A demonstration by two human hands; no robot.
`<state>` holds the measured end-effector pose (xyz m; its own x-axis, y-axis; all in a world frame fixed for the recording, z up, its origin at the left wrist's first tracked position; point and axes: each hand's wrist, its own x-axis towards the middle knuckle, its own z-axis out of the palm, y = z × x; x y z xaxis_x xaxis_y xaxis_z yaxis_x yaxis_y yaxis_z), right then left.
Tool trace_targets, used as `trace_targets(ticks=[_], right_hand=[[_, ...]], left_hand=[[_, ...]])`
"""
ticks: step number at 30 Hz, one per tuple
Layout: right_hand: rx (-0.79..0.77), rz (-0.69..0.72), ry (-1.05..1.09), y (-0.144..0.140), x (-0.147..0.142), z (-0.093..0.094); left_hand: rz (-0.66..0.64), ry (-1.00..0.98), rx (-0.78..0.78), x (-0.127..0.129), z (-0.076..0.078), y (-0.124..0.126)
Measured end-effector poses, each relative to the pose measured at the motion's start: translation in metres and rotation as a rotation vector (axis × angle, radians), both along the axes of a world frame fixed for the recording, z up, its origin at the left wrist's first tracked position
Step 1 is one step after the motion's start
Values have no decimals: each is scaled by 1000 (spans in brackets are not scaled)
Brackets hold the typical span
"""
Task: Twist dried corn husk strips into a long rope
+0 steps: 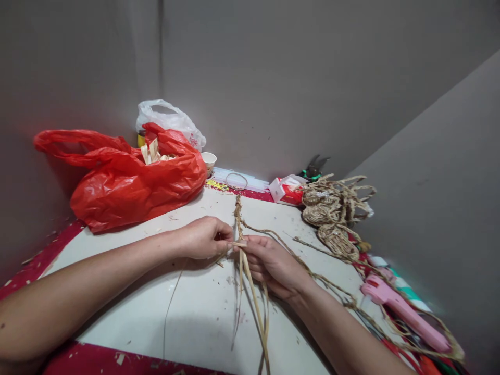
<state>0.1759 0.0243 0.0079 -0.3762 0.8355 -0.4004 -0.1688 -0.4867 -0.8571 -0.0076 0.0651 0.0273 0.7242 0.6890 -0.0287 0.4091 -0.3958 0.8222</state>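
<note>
A braid of dry straw (pixel 238 211) runs down the middle of the white board, its loose straw strands (pixel 253 297) hanging toward me. My left hand (pixel 209 237) is closed at the left side of the braid, pinching a straw strand between thumb and finger. From the right, my right hand (pixel 269 263) is closed around the strands just below the braided part, its thumb meeting the left fingertips. Some of the right fingers are hidden behind the palm. A twisted straw cord (pixel 281 241) leads from the braid off to the right.
Left stands a red plastic bag (pixel 133 187) with straw inside, a white bag (pixel 167 117) behind it. A paper cup (pixel 209 160) and glue sticks (pixel 250 180) lie at the back. At right are woven straw pieces (pixel 332 208), pliers (pixel 314 169) and a pink glue gun (pixel 406 312).
</note>
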Motion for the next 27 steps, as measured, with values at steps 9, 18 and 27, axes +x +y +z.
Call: trace_targets(ticks=[9,18,27], right_hand=[[18,18,7,0,1,-1],[35,14,-49,0,0,-3],[112,51,-160,0,1,-7]], left_hand=[[126,-222,-452,3,-8,0],[177,-407,-964,10,-21,2],[62,-281,-958,8,-13,5]])
